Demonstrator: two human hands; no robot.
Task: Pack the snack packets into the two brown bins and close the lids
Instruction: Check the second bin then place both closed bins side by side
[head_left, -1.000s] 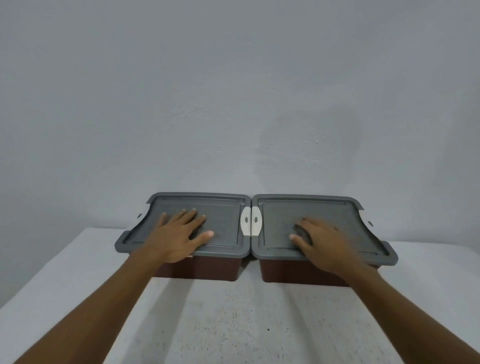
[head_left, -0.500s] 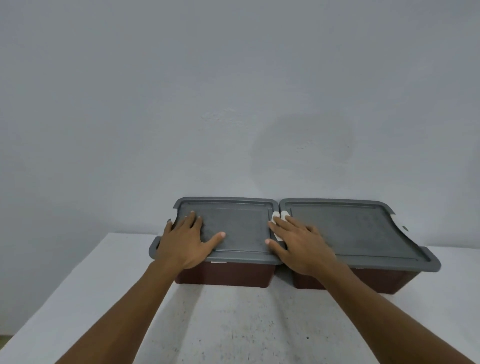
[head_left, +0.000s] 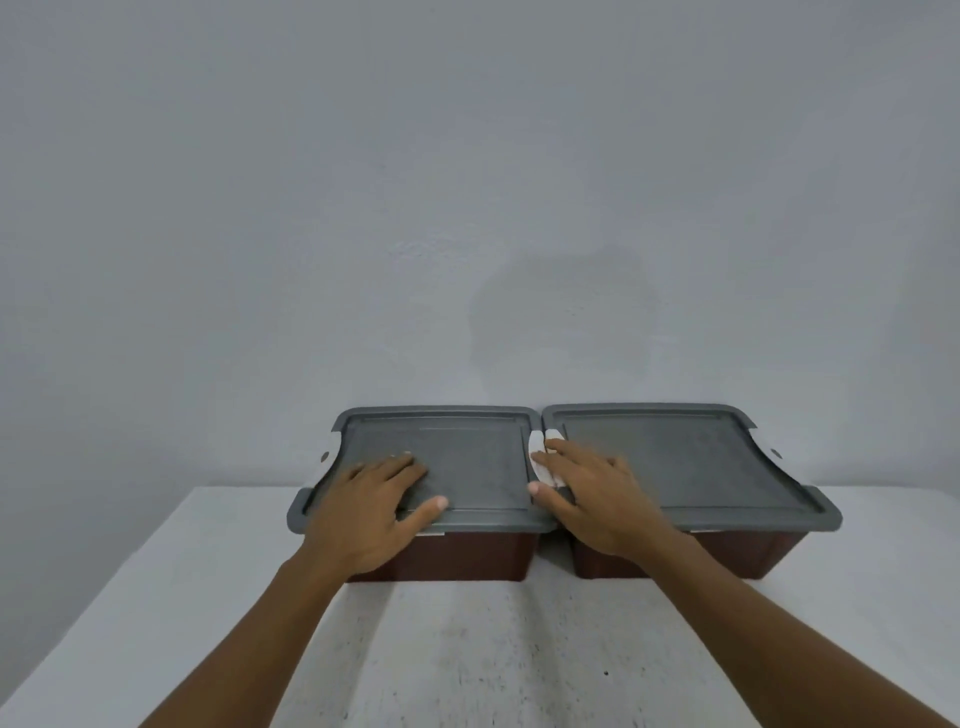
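Two brown bins stand side by side at the table's far edge, each covered by a grey lid. My left hand (head_left: 371, 506) lies flat, fingers spread, on the left lid (head_left: 467, 457) above the left bin (head_left: 467, 558). My right hand (head_left: 592, 493) rests across the seam between the lids, fingers on the white latches (head_left: 537, 447), palm over the near left corner of the right lid (head_left: 675, 457). The right bin (head_left: 737, 553) shows brown below its lid. No snack packets are visible; the bins' insides are hidden.
The white speckled table (head_left: 467, 649) stretches from the bins toward me. A plain grey wall (head_left: 467, 208) rises directly behind the bins. White latches sit on the outer ends of both lids, the left one (head_left: 326, 457) and the right one (head_left: 774, 452).
My right hand slid left from the middle of the right lid to the latches between the bins. My left hand stays flat on the left lid. The view shifted left.
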